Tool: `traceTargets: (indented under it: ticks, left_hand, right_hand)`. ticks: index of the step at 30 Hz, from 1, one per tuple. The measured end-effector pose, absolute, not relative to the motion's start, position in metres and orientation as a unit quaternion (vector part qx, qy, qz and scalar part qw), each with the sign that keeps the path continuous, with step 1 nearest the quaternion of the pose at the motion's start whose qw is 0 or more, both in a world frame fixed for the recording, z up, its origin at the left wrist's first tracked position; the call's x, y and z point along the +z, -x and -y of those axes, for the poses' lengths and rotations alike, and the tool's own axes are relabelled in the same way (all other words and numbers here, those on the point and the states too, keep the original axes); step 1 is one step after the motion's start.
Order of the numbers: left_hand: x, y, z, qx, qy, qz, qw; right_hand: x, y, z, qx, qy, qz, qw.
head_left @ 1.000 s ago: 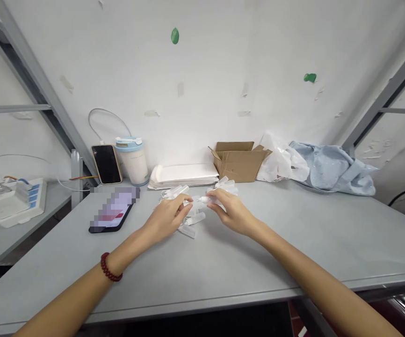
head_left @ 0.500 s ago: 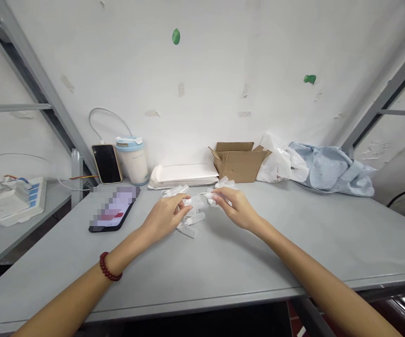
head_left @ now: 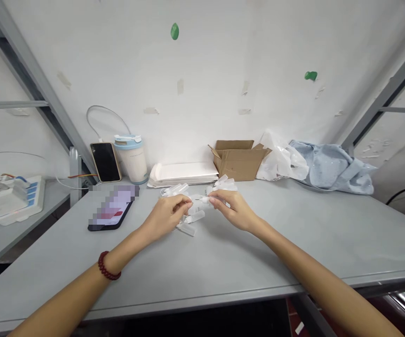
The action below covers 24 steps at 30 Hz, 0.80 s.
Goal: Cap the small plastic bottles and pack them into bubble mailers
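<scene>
My right hand point(head_left: 235, 208) pinches a small white needle-tip bottle point(head_left: 205, 200), its thin dark needle pointing left toward my other hand. Most of that bottle is hidden behind the fingers. Across a short gap, my left hand point(head_left: 169, 213) is closed in a pinch, thumb against forefinger; whatever is between the tips is too small to make out. Beneath and around both hands lie several translucent plastic bottles: one bottle point(head_left: 195, 216) in front, another bottle point(head_left: 187, 229) nearer me, some behind my left fingers and a cluster point(head_left: 225, 181) behind my right hand.
Along the wall stand a propped phone point(head_left: 105, 162), a blue-lidded cup point(head_left: 131, 159), a stack of white envelopes point(head_left: 184, 173), an open cardboard box point(head_left: 239, 164), a white plastic bag point(head_left: 281, 159) and blue cloth point(head_left: 336, 166). Another phone point(head_left: 114, 208) lies left of my hand on the grey table point(head_left: 251, 276).
My left thumb and forefinger have closed from an open gap into a pinch. The bottle in my right hand now shows its needle pointing left. The view has shifted slightly.
</scene>
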State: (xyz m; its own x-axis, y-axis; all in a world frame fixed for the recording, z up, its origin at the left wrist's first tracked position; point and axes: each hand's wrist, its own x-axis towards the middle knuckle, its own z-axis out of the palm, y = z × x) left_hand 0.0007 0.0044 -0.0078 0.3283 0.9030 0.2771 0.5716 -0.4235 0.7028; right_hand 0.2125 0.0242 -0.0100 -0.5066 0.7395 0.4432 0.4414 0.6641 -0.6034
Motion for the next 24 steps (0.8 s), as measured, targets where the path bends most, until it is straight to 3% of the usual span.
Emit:
traceTargets:
  ticks: [6,24]
  left_hand:
    - [-0.001,-0.002,-0.002,0.352,-0.721,-0.455,0.387]
    - [0.0,-0.002,-0.001,0.348,-0.726,-0.431,0.408]
  right_hand:
    - [-0.008,-0.211,-0.022,0.228,0.331,0.846,0.349]
    - [-0.01,-0.21,-0.022,0.249,0.325,0.849,0.335]
